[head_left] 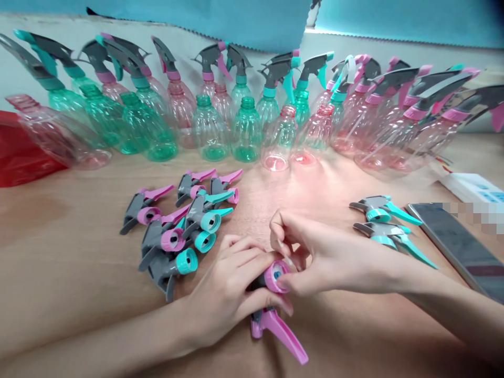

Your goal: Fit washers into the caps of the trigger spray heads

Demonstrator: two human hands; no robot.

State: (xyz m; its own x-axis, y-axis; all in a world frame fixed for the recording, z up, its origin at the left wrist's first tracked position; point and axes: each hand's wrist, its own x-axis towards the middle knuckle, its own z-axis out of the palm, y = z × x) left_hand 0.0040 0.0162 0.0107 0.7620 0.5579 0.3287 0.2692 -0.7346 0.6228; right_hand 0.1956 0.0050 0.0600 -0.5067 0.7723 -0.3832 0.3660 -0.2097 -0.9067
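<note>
My left hand (230,291) is wrapped round a grey and pink spray head (271,315), whose pink trigger points toward me. My right hand (315,252) pinches at the pink screw cap (276,274) of that same spray head, fingertips at its opening. Both hands rest low over the wooden table (71,252). A pile of several loose spray heads (177,220), pink and teal, lies just left of my hands. Two teal spray heads (388,223) lie to the right.
Along the back stand many clear green and pink bottles (220,126), some capped with spray heads, some bare. A red bag (19,152) lies at the far left. A dark phone (457,241) and a white box (476,191) lie at the right.
</note>
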